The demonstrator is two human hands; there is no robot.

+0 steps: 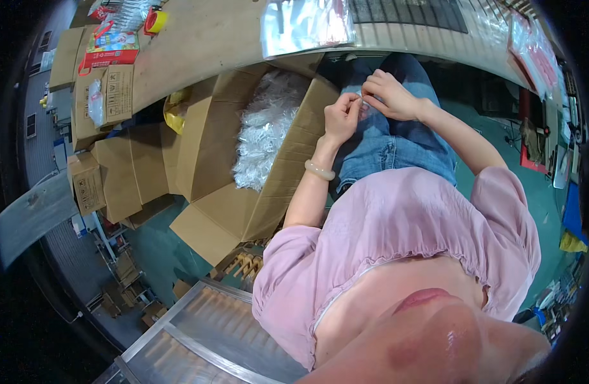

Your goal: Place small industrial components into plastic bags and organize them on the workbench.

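Left hand (pixel 343 120) and right hand (pixel 393 97) pinch closed, contents unclear. Clear packets (pixel 264 144) heap the left box (pixel 282 174); handwork looks unfinished

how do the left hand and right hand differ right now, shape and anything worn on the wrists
The left hand is curled, almost fist-like, while the right hand has its fingers more fanned out. The left hand has a pale bangle at its wrist; the right hand's wrist is bare. Both meet at the fingertips above the blue jeans; anything pinched there is too small to make out.
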